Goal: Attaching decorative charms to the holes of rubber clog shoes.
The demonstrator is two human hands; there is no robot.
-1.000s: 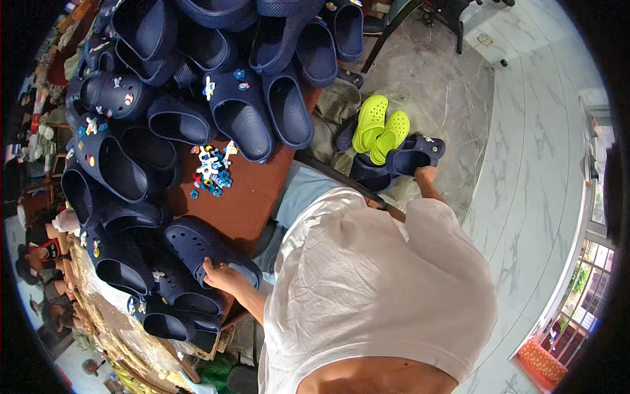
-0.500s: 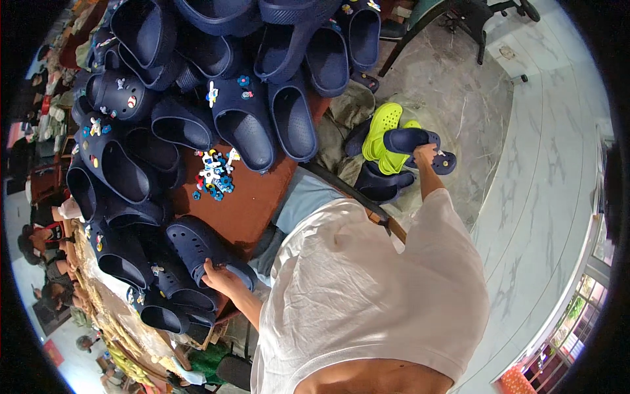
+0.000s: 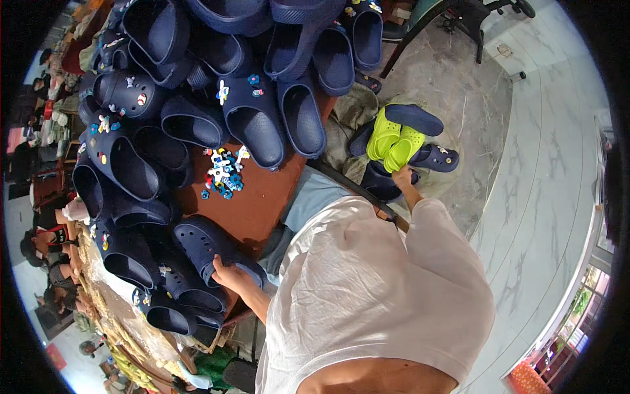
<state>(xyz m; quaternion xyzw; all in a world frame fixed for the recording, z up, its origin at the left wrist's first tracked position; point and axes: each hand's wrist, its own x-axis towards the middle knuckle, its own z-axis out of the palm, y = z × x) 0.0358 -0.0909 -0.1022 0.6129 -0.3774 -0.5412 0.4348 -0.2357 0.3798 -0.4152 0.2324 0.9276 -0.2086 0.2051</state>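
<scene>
On the near edge of the brown table, a plain navy clog (image 3: 202, 244) lies on its side with my left hand (image 3: 230, 272) closed round its rim. Away to the right and lower down, my right hand (image 3: 405, 177) grips the near end of a lime-green clog (image 3: 404, 148). Another lime-green clog (image 3: 383, 136) sits beside it. Beyond them a navy clog (image 3: 415, 119) lies across the pile, and a navy clog with a charm (image 3: 437, 158) rests at its right. My right fingers are partly hidden.
Navy clogs (image 3: 254, 128), many decorated with charms, crowd the brown table (image 3: 262, 213). A small heap of coloured charms (image 3: 223, 174) lies among them. A chair (image 3: 453, 20) stands at the far right. Other people (image 3: 52, 262) are at the far left.
My right hand has let go of a navy clog, moved nearer to me and taken hold of a lime-green one. My left hand keeps its hold. The view has shifted slightly.
</scene>
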